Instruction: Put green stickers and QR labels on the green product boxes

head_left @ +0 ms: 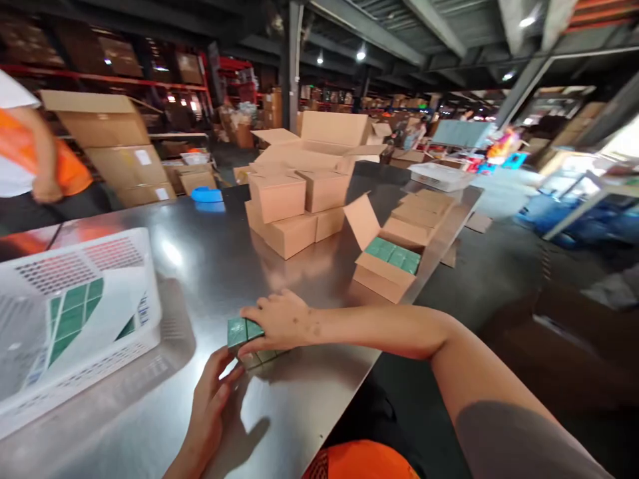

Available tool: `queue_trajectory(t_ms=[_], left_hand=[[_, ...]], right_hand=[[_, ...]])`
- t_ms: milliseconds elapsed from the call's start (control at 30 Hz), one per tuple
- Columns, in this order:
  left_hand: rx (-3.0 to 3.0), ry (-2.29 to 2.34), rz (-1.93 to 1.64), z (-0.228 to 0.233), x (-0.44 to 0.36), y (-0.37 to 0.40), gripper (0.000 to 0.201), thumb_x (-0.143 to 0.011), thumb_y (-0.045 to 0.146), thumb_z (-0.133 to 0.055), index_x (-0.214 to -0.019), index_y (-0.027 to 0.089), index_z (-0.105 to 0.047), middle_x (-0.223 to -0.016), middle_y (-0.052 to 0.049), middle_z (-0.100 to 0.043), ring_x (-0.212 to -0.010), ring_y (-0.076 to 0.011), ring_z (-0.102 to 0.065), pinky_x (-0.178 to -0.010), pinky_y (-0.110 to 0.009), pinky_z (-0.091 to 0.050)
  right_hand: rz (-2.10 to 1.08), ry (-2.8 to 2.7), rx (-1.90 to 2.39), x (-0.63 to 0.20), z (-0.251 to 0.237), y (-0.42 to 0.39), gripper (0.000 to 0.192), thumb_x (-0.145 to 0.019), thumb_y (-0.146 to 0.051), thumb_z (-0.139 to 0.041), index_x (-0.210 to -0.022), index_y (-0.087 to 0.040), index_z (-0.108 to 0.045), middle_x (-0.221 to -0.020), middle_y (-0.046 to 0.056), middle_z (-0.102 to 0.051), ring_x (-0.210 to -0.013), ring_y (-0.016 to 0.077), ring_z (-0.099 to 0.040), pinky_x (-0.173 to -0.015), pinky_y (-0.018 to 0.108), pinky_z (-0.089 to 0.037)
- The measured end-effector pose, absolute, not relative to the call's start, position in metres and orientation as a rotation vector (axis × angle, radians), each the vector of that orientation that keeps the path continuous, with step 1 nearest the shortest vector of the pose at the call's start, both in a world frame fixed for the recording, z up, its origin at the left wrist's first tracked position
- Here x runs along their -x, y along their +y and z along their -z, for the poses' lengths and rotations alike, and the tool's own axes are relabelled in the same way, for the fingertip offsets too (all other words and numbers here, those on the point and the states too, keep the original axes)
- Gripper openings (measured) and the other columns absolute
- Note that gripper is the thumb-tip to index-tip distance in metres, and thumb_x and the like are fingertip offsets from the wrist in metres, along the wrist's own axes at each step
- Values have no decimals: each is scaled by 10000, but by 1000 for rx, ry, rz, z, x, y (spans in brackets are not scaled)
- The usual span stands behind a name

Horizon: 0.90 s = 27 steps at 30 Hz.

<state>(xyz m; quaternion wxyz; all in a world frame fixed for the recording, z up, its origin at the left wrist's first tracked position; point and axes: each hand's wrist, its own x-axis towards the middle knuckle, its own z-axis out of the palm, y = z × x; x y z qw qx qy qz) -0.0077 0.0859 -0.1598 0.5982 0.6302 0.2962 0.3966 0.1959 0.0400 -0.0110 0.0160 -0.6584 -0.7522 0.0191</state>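
**Both hands close on the green packets at the near tabletop edge**

A small cluster of green packets (pixel 245 336) lies on the steel tabletop (pixel 210 266), close to its near edge and right under the person. The right hand (pixel 278 320) lies over the cluster from the right, palm down, fingers curled across its top and far side. The left hand (pixel 212 392) comes up from below, its fingertips touching the cluster's near left corner, fingers loosely bent rather than spread. So the packets sit between the two hands, the right one covering more of them. The cluster's long axis seems to run left to right, though the right hand hides much of it. The open carton (pixel 384 266) with green packets inside stands well apart, ahead and to the right; the white basket (pixel 74 319) lies to the left.
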Motion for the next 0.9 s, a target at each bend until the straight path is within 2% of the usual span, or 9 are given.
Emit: queue_trajectory(t_ms=[100, 167, 233, 333, 400, 467, 567, 667, 900], left_hand=[[-1435, 574, -779, 165, 13, 81, 803, -733, 835, -536, -1325, 295, -597, -1435, -111, -555, -1261, -430, -558, -964, -547, -564], [-1475, 550, -670, 167, 14, 78, 803, -758, 821, -522, -1392, 328, -554, -1505, -84, -506, -1271, -423, -558, -1012, -551, -535], [-1509, 570, -591, 168, 12, 78, 772, -787, 796, -508, -1401, 330, -557, -1491, -80, -528, -1255, -415, -574, -1031, -554, -517], [-1530, 631, -579, 171, 7, 79, 750, -819, 782, -457, -1389, 310, -577, -1419, -96, -594, -1212, -410, -600, -1039, -580, -496], [-1576, 630, -582, 172, 6, 78, 759, -820, 782, -443, -1384, 295, -588, -1399, -109, -609, -1221, -421, -588, -1057, -604, -470], [-1648, 597, -545, 174, 8, 76, 744, -821, 766, -458, -1391, 305, -584, -1413, -107, -599, -1245, -427, -570, -1069, -607, -457], [-1724, 545, -527, 174, 11, 71, 707, -849, 732, -450, -1435, 342, -522, -1487, -83, -534, -1299, -410, -534, -1074, -577, -459], [-1738, 537, -616, 175, 10, 65, 714, -874, 720, -407, -1448, 303, -491, -1509, -110, -504, -1322, -394, -516, -1073, -550, -458], [-1800, 586, -613, 178, 5, 69, 788, -851, 768, -345, -1435, 266, -515, -1446, -140, -562, -1296, -398, -543, -1036, -521, -497]], right_hand=[[-197, -2184, 2046, -220, -11, 2, 751, -819, -877, -301, -1332, -382, -538, -1176, -30, -738, -1017, 241, -699, -847, 379, -540], [-235, -1973, 2073, -247, -36, -31, 799, -771, -901, -407, -1368, -386, -530, -1274, -25, -700, -1068, 277, -689, -825, 393, -559], [-20, -1679, 2191, -281, -65, -60, 826, -796, -882, -412, -1414, -342, -510, -1340, 20, -662, -1074, 309, -686, -849, 424, -556], [546, -1300, 2406, -341, -98, -85, 828, -850, -835, -383, -1445, -266, -484, -1291, 108, -669, -1060, 365, -670, -855, 467, -520], [866, -1094, 2524, -378, -102, -88, 822, -894, -790, -354, -1452, -196, -458, -1276, 182, -649, -1106, 396, -627, -891, 481, -470], [992, -1013, 2644, -408, -92, -85, 804, -928, -752, -328, -1448, -149, -442, -1258, 228, -633, -1132, 401, -595, -917, 479, -424], [882, -1032, 2795, -435, -64, -78, 723, -955, -691, -355, -1406, -139, -477, -1226, 239, -642, -1106, 385, -601, -899, 463, -410], [750, -1043, 2863, -446, -48, -73, 705, -956, -679, -357, -1418, -156, -462, -1202, 236, -655, -1064, 380, -633, -862, 456, -431], [468, -1069, 2883, -482, -68, -86, 851, -849, -835, -337, -1446, -240, -453, -1190, 193, -696, -1050, 396, -663, -811, 465, -490]])
